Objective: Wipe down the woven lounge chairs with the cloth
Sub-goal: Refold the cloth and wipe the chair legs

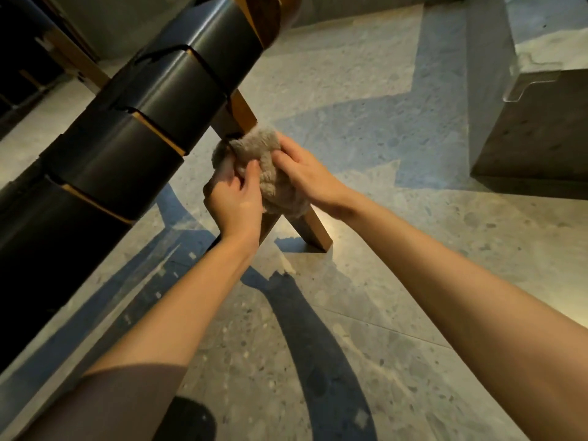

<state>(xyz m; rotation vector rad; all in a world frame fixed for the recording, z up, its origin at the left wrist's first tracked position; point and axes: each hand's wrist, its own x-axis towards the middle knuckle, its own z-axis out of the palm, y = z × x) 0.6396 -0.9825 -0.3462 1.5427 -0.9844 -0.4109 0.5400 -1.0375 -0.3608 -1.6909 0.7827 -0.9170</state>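
Both hands are working the cloth (pixel 276 186), a bunched beige towel pressed against the wooden leg (pixel 313 229) of the woven lounge chair (pixel 159 100), just off centre toward 12 o'clock. The left hand (pixel 234 202) is gripping the cloth's 9 o'clock side, fingers curled into it. The right hand (pixel 307 176) is cupping its 3 o'clock side, thumb pressing the pile. The chair's black straps are running from 8 up to 12 o'clock. A concrete block (pixel 525 128) is standing at 2 o'clock on the speckled floor (pixel 381 281).

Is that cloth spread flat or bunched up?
Bunched up: the cloth is a lumpy wad gripped by the left hand and right hand.
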